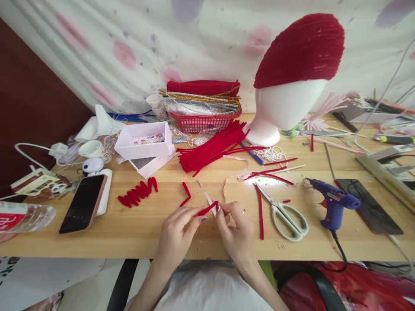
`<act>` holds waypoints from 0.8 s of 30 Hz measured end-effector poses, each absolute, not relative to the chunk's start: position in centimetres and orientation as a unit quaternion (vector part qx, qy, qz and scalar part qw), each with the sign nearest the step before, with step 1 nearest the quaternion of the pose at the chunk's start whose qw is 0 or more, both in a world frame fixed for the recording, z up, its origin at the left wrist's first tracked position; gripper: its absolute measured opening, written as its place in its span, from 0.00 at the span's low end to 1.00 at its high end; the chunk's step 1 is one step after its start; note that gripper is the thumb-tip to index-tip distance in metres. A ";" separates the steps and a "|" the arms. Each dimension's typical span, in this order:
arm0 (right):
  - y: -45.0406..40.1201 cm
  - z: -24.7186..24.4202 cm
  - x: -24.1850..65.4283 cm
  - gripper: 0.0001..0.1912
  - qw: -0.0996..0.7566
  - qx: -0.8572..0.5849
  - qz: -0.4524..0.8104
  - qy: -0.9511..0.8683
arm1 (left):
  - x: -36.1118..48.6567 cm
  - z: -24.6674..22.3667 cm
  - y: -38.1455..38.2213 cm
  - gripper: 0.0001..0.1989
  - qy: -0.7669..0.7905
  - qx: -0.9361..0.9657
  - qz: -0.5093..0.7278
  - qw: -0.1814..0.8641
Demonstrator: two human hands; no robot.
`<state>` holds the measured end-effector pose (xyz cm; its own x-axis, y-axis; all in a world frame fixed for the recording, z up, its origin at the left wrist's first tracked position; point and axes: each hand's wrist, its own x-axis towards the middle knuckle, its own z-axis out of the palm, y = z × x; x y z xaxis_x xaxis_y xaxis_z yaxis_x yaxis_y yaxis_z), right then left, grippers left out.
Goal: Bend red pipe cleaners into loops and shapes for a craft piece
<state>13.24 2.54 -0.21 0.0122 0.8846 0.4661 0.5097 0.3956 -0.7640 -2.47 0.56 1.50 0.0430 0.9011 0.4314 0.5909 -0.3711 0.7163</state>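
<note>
Close to the table's front edge, my left hand [178, 229] and my right hand [235, 226] pinch the two ends of a short red pipe cleaner [207, 209]. A pale measuring tape [205, 191] runs under it, between my hands, and curls back across the table. Just beyond my left hand lies a bent red pipe cleaner [185, 194]. Further left is a row of folded red pipe cleaner pieces [138, 193]. To the right of my right hand are a straight red pipe cleaner [260, 211] and scissors [285, 216] with pale green handles, blades slightly apart.
A large bundle of red pipe cleaners [214, 149] lies before a red basket [204, 123]. Behind stands a white foam head [285, 103] wearing a red cap [301, 52]. A blue glue gun [335, 201] and phone [369, 205] are right; another phone [83, 203] and bottle [27, 218] left.
</note>
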 end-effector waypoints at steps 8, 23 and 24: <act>2.8 0.0 13.1 0.08 0.508 -0.475 0.132 -0.706 | -2.2 2.2 0.8 0.12 0.511 0.747 0.409 0.115; 2.8 -0.2 13.1 0.09 0.528 -0.455 0.100 -0.709 | -1.8 2.0 0.5 0.14 0.501 0.802 0.324 0.013; 2.8 -0.2 13.2 0.09 0.527 -0.457 0.100 -0.710 | -1.8 2.0 0.5 0.14 0.501 0.804 0.321 0.022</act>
<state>13.16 2.82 -0.21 -0.0287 0.7538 0.6565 0.5430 0.5632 -0.6229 -1.76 0.50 1.99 0.2924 0.8192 0.4935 0.7914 -0.4969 0.3560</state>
